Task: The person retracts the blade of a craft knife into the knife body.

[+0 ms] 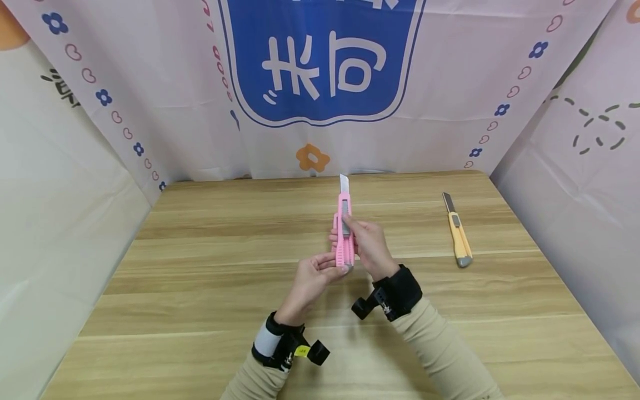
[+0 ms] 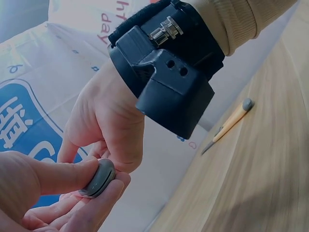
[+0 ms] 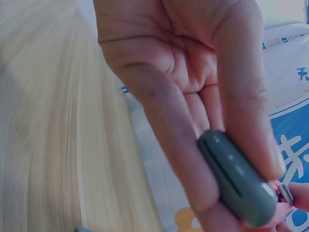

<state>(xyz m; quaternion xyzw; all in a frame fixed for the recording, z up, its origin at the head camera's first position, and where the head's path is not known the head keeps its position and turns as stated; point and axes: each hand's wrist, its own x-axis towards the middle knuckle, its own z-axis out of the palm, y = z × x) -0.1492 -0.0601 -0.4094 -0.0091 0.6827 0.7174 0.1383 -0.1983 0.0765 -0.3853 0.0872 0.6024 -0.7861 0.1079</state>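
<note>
A pink utility knife (image 1: 342, 244) is held up over the table with its blade (image 1: 344, 184) extended and pointing away from me. My left hand (image 1: 311, 279) pinches its near end between thumb and fingers; the grey end cap (image 2: 99, 179) shows there in the left wrist view. Higher on the handle, my right hand (image 1: 371, 247) grips the knife from the right side, thumb on the grey slider (image 1: 345, 208). Some right-hand fingers lie hidden behind the handle. In the right wrist view the end cap (image 3: 239, 179) faces the camera between left-hand fingers.
A yellow utility knife (image 1: 457, 236) with its blade out lies on the wooden table (image 1: 200, 289), right of my hands. Printed cloth (image 1: 190, 139) hangs behind the table, and pale sheets (image 1: 50, 222) hang at both sides.
</note>
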